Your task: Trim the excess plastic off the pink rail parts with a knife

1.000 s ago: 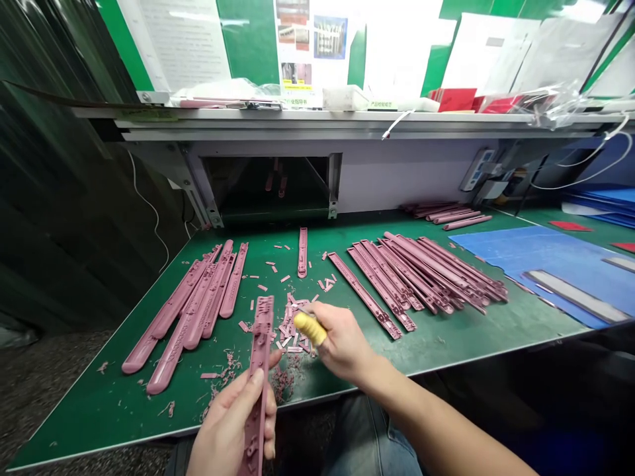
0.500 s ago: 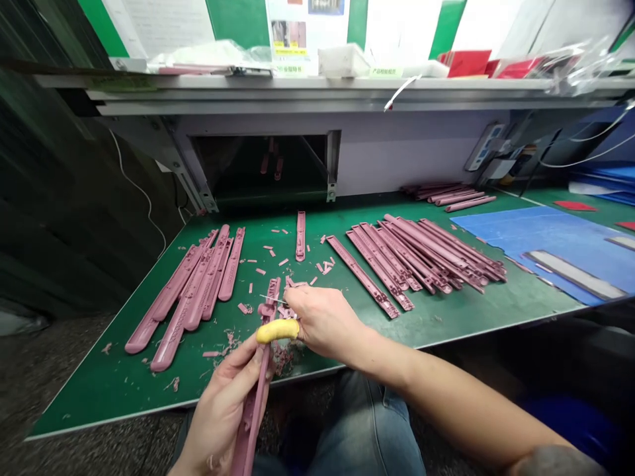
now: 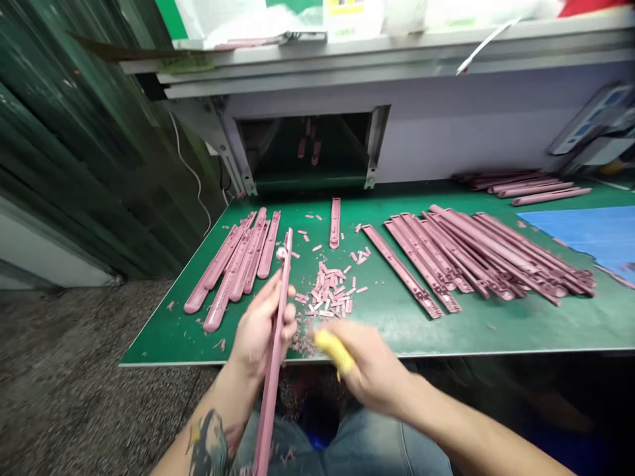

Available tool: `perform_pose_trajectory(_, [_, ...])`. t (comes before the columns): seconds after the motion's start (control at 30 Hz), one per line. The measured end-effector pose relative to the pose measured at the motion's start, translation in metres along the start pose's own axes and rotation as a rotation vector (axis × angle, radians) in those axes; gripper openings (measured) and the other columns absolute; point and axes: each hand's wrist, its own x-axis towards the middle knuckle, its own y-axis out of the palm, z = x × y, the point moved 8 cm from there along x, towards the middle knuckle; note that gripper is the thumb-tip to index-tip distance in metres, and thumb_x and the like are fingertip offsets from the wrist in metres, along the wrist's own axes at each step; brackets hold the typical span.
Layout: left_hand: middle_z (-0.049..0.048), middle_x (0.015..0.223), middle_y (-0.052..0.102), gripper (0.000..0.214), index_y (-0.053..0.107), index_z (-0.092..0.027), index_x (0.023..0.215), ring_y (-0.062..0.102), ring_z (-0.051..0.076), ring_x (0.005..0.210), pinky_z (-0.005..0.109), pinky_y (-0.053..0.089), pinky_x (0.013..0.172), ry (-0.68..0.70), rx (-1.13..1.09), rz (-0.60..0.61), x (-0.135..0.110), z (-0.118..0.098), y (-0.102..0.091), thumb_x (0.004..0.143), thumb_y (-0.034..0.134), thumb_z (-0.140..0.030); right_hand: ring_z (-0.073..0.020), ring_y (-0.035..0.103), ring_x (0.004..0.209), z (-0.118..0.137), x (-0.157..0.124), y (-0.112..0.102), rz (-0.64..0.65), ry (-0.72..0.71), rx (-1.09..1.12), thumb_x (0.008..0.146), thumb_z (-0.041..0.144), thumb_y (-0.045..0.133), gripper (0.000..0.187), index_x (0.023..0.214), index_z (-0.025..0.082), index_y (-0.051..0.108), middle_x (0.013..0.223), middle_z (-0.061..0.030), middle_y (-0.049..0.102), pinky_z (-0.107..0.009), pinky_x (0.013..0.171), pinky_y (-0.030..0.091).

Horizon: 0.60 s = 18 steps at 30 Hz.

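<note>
My left hand (image 3: 262, 324) is wrapped around a long, narrow pink plastic strip (image 3: 272, 383), which slants upward from my lap over the table's near edge. A small round feature shows near its far end. To the right, apart from the strip, my right hand (image 3: 367, 360) is curled and blurred by motion. Its thumb wears a yellow finger cot (image 3: 335, 350). The thin metal blade seen in these fingers earlier is lost in the blur now. Small pink offcuts (image 3: 330, 291) lie heaped just beyond my hands, with finer shavings (image 3: 302, 340) nearer the edge.
Several pink strips (image 3: 238, 264) lie at left, and a larger pile (image 3: 476, 251) at right. One short pink piece (image 3: 335, 225) lies in front of a dark opening (image 3: 307, 152). A shelf (image 3: 347, 63) spans overhead. A blue sheet (image 3: 590, 231) covers the right side.
My right hand has drawn away from the strip, to the right and nearer me. My left hand has turned the strip edge-on. The view has swung left, and the offcut heap is uncovered.
</note>
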Motion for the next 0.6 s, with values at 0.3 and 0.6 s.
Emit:
perform_pose_trajectory(0.3, [-0.0039, 0.068, 0.059, 0.031, 0.068, -0.03, 0.108, 0.045, 0.001, 0.031, 0.009, 0.037, 0.026, -0.097, 0.021, 0.14, -0.046, 0.041, 0.007, 0.077, 0.072, -0.033, -0.0109, 0.044, 0.062, 0.004, 0.056, -0.051, -0.31, 0.13, -0.026, 0.096, 0.041, 0.046, 0.033, 0.072, 0.019, 0.048, 0.066, 0.0025, 0.049, -0.022, 0.06, 0.032])
perform_pose_trajectory(0.6, [-0.0043, 0.065, 0.061, 0.031, 0.069, -0.033, 0.105, 0.048, 0.003, 0.028, 0.01, 0.038, 0.025, -0.062, 0.036, 0.128, -0.048, 0.044, -0.002, 0.075, 0.074, -0.033, -0.0097, 0.038, 0.057, 0.011, 0.049, -0.048, -0.332, 0.147, 0.019, 0.097, 0.048, 0.039, 0.042, 0.066, 0.019, 0.042, 0.062, 0.0031, 0.043, -0.023, 0.054, 0.026])
